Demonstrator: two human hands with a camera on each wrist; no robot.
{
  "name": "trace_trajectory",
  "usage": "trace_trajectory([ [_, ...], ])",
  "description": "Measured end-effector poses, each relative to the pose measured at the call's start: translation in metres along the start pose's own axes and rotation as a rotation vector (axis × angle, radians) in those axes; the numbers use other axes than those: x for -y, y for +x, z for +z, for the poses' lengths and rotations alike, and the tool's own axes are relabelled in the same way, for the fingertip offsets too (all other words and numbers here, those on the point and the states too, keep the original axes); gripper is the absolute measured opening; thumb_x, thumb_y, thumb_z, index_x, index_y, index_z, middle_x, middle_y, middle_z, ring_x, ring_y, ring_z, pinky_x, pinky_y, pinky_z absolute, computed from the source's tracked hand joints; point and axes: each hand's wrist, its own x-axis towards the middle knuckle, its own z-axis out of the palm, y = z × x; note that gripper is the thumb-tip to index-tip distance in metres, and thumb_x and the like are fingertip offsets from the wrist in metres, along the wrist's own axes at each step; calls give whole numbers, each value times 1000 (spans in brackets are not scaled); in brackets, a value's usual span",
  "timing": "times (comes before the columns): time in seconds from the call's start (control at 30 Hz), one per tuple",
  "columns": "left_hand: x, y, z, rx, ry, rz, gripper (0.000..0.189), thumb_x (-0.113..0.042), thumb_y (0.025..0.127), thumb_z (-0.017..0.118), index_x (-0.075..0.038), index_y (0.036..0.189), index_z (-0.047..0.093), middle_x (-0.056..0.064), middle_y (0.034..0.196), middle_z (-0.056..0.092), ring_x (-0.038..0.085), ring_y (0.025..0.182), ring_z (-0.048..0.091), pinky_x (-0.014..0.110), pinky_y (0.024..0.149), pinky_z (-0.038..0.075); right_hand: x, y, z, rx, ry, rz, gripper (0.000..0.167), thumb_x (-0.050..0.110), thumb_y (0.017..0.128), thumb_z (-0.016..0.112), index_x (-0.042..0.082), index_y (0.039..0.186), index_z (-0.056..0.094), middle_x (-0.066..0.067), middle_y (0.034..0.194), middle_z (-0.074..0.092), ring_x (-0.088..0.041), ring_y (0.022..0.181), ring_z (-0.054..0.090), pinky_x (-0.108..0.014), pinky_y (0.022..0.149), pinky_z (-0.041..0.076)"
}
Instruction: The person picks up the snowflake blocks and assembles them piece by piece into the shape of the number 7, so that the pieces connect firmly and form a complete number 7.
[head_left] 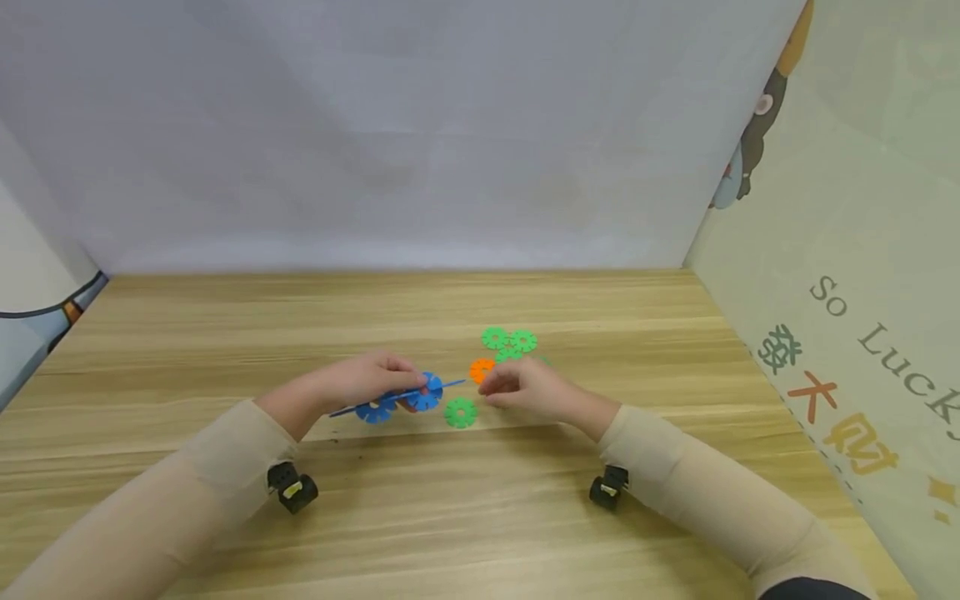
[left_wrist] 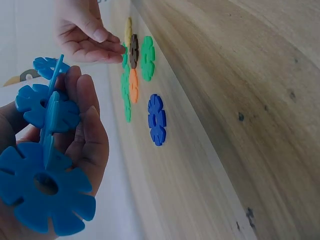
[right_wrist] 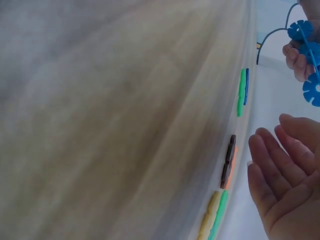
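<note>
My left hand (head_left: 367, 379) grips a row of light-blue flower-shaped slotted discs (head_left: 427, 392), pushed together crosswise at their notches. The left wrist view shows these joined blue discs (left_wrist: 72, 207) lying between the thumb and fingers. My right hand (head_left: 536, 387) hovers just right of an orange disc (head_left: 480, 370), fingers loosely bent. In the right wrist view the right hand (right_wrist: 290, 185) holds nothing. A green disc (head_left: 461, 412) lies on the table between the hands. A dark-blue disc (left_wrist: 157, 120) lies flat on the table in the left wrist view.
Behind the right hand several green discs (head_left: 495, 337) lie close together on the wooden table (head_left: 300, 308). A brown disc (left_wrist: 133, 50) and a yellow disc (left_wrist: 128, 31) lie near the orange one. A pale cloth (head_left: 390, 167) hangs behind; a printed panel (head_left: 847, 317) stands right.
</note>
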Motion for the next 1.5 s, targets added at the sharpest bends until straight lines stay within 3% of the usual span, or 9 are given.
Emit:
trace_trajectory([
  [0.1, 3, -3, -2, -2, 5, -12, 30, -30, 98, 47, -7, 95, 66, 6, 94, 68, 22, 92, 62, 28, 62, 41, 0, 3, 3, 3, -79, 9, 18, 9, 87, 65, 3, 104, 67, -4, 100, 68, -15, 91, 63, -23, 80, 49],
  [0.23, 5, -6, -3, -7, 8, -12, 31, -29, 99, 47, -5, 93, 66, 8, 93, 67, 21, 91, 62, 28, 63, 42, 3, 8, 9, 58, -251, -66, 27, 13, 87, 67, 3, 112, 65, -4, 103, 66, -15, 92, 59, -26, 83, 47],
  [0.4, 6, -9, -2, -14, 4, -27, 31, -29, 98, 48, -6, 86, 65, 9, 91, 66, 16, 73, 55, 26, 58, 41, 8, 9, 11, 111, -403, -149, 41, 14, 86, 67, -1, 123, 58, -12, 118, 59, -22, 104, 54, -34, 93, 43],
  [0.73, 8, -15, -1, -27, 32, -18, 30, -26, 98, 48, -5, 85, 65, 3, 84, 65, 26, 85, 59, 31, 68, 45, 1, 4, 3, 53, -452, 5, 36, 17, 84, 70, 4, 117, 62, -10, 111, 58, -22, 98, 55, -35, 86, 45],
  [1.0, 8, -14, 2, -18, -7, -15, 30, -26, 98, 49, -3, 89, 66, 3, 87, 66, 20, 85, 61, 31, 72, 47, 3, 1, 4, -10, -623, 164, 43, 32, 83, 71, 6, 116, 64, -9, 110, 58, -21, 93, 56, -35, 81, 49],
  [1.1, 8, -13, 3, -20, -16, -13, 29, -26, 98, 49, -2, 91, 65, 4, 88, 66, 19, 86, 61, 32, 74, 47, 2, 4, 3, -6, -572, 188, 39, 29, 81, 73, 6, 111, 63, -7, 105, 59, -19, 92, 56, -34, 81, 48],
  [1.27, 6, -9, 5, -22, -4, -15, 28, -29, 96, 53, -4, 90, 62, 4, 88, 65, 21, 88, 60, 32, 74, 46, 2, 7, -3, -5, -362, 174, 20, 13, 84, 70, 5, 100, 60, -3, 85, 62, -14, 78, 57, -28, 70, 48],
  [1.37, 6, -7, 5, -13, 6, 0, 27, -30, 95, 54, -4, 94, 58, 3, 86, 61, 20, 83, 55, 32, 74, 43, 5, 6, -11, -34, -241, 131, 16, 8, 87, 65, 1, 102, 63, -3, 80, 62, -13, 72, 57, -25, 64, 47],
  [1.5, 7, -3, 4, 5, -20, 37, 29, -26, 96, 54, -2, 111, 56, 2, 89, 61, 19, 83, 54, 33, 78, 44, 10, 3, -19, -92, -34, 120, 23, 8, 89, 63, -2, 110, 63, -5, 85, 64, -17, 77, 61, -29, 69, 51],
])
